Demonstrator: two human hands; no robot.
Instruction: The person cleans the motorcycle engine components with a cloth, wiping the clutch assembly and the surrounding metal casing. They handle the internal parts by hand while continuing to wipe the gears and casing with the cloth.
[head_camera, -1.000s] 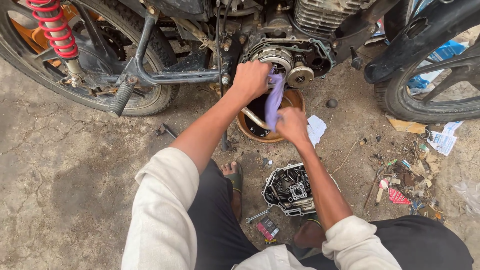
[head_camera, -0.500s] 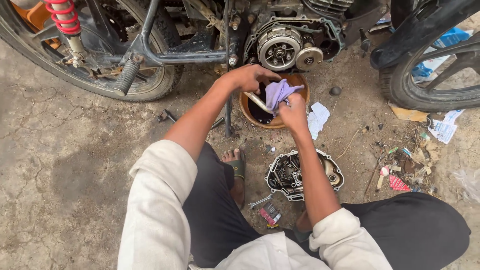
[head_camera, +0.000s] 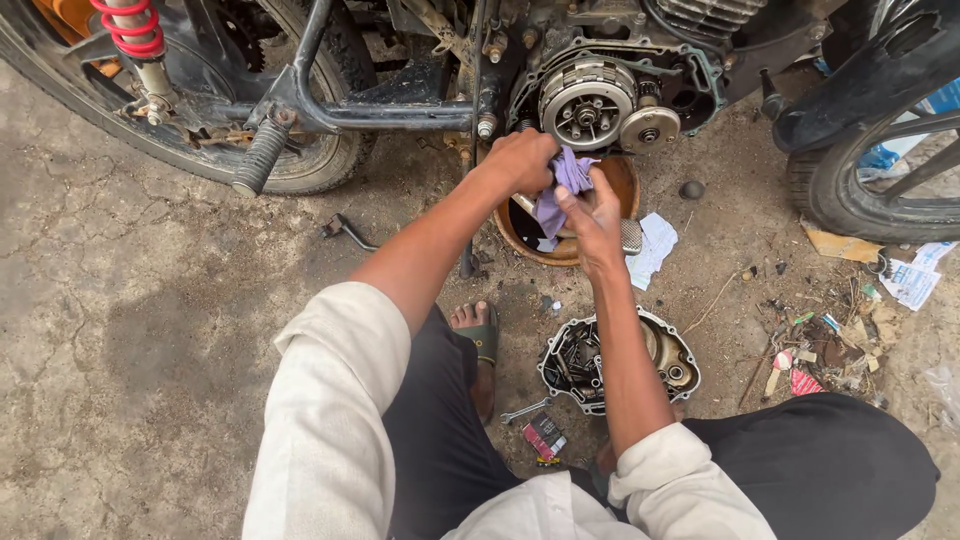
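Note:
A purple rag (head_camera: 553, 195) is bunched between both my hands above an orange bowl (head_camera: 622, 178) of dark oil on the ground. My left hand (head_camera: 520, 160) grips the rag's upper part. My right hand (head_camera: 590, 215) holds its lower part, fingers spread over the cloth. Just beyond the hands, the motorcycle's open engine shows a round clutch assembly (head_camera: 588, 102). A removed engine side cover (head_camera: 618, 360) lies on the ground by my right forearm.
The motorcycle's rear wheel (head_camera: 215, 150) and footpeg (head_camera: 260, 155) stand at left, and a second wheel (head_camera: 880, 190) at right. A wrench (head_camera: 525, 410), a small red packet (head_camera: 545, 437), white paper (head_camera: 652, 250) and litter (head_camera: 830, 340) lie on the cracked concrete. My sandalled foot (head_camera: 478, 335) rests below the bowl.
Both hands came down from the engine's clutch to just over the orange bowl, bunching the purple rag between them. The view shifted slightly downward.

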